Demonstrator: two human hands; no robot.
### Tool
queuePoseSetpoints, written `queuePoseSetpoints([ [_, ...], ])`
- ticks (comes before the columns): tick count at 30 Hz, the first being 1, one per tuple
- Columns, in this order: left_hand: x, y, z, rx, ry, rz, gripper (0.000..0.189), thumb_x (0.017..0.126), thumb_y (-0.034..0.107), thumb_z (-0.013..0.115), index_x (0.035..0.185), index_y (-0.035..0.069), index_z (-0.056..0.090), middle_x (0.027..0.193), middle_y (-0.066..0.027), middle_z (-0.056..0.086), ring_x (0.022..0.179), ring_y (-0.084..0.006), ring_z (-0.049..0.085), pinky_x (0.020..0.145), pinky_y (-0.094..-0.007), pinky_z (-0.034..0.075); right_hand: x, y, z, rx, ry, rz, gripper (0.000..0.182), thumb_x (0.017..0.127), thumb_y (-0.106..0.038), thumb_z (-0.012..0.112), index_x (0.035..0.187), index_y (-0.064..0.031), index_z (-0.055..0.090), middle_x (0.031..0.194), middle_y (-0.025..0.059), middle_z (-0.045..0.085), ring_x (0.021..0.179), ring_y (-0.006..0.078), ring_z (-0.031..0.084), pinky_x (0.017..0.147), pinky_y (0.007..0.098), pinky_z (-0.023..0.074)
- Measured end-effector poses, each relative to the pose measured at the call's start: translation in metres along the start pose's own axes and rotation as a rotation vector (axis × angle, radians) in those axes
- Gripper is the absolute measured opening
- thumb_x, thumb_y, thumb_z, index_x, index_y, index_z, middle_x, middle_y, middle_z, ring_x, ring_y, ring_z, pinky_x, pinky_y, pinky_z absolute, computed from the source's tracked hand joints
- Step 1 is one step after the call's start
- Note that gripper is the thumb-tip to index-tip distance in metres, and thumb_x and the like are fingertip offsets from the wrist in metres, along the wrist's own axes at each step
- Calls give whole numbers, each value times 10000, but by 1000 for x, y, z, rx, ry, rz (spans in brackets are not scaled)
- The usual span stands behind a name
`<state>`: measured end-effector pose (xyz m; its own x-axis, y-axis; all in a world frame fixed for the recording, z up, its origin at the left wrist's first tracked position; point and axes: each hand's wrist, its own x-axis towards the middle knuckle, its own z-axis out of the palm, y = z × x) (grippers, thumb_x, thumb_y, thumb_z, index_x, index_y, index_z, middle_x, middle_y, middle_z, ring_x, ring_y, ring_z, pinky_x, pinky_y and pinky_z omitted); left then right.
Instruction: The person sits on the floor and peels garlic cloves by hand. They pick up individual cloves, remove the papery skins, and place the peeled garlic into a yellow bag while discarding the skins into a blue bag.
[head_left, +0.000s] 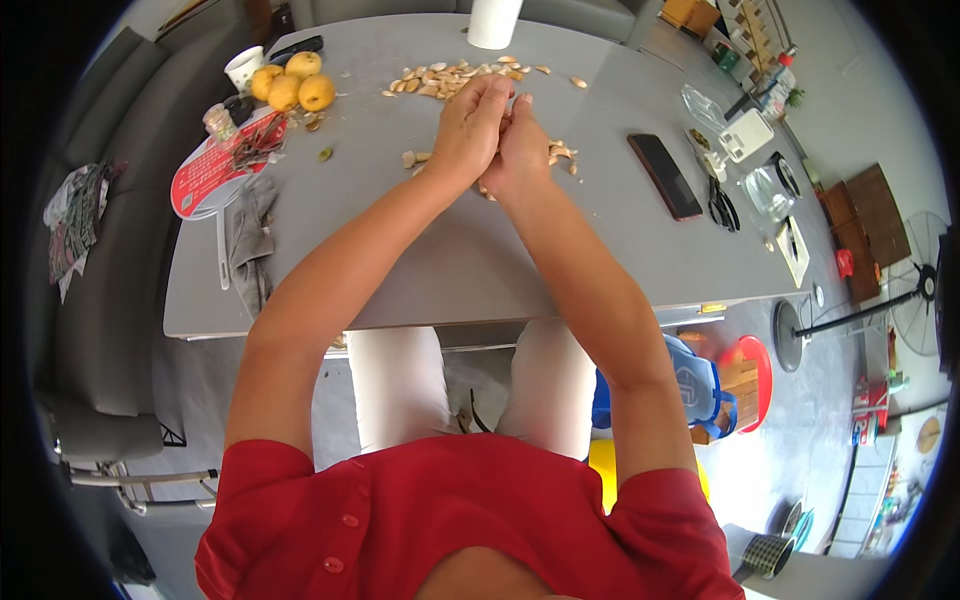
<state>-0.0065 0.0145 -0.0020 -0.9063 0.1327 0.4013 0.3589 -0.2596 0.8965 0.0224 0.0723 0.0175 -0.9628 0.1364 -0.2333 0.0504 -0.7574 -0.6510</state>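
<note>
My left hand (471, 127) and my right hand (523, 146) are pressed together in a cupped shape above the grey table (465, 277). Between the palms a little of some brownish garlic cloves shows; most of what they enclose is hidden. Just beyond my fingertips lies a spread of unpeeled garlic cloves (424, 81). More loose cloves (561, 152) lie under and beside my wrists, partly covered by them. A single clove (578, 82) rests apart at the far right of the spread.
Left: yellow fruits (283, 93), a paper cup (244, 69), a small jar (220, 124), a red hand fan (196, 180), a grey cloth (253, 232). Right: a smartphone (664, 177), black-handled scissors (723, 206), a white device (746, 136), a clear plastic container (765, 189). A white cylinder (494, 24) stands at the back.
</note>
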Motion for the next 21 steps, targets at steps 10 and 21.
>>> queuePoseSetpoints([
  [10, -21, -1, 19, 488, -134, 440, 479, 965, 353, 413, 1301, 12, 426, 1274, -174, 480, 1171, -273, 467, 999, -352, 347, 32, 20, -53, 211, -501, -167, 374, 985, -326, 306, 1072, -34, 523, 1011, 125, 576, 910, 254, 586, 819, 372, 487],
  [21, -25, 36, 30, 228, -398, 637, 497, 978, 353, 380, 1271, -46, 432, 1321, -169, 462, 1258, -265, 413, 1060, -355, 299, -5, 6, -50, 599, -240, 105, 255, 949, -298, 402, 942, -81, 536, 823, 79, 561, 720, 190, 554, 521, 271, 456],
])
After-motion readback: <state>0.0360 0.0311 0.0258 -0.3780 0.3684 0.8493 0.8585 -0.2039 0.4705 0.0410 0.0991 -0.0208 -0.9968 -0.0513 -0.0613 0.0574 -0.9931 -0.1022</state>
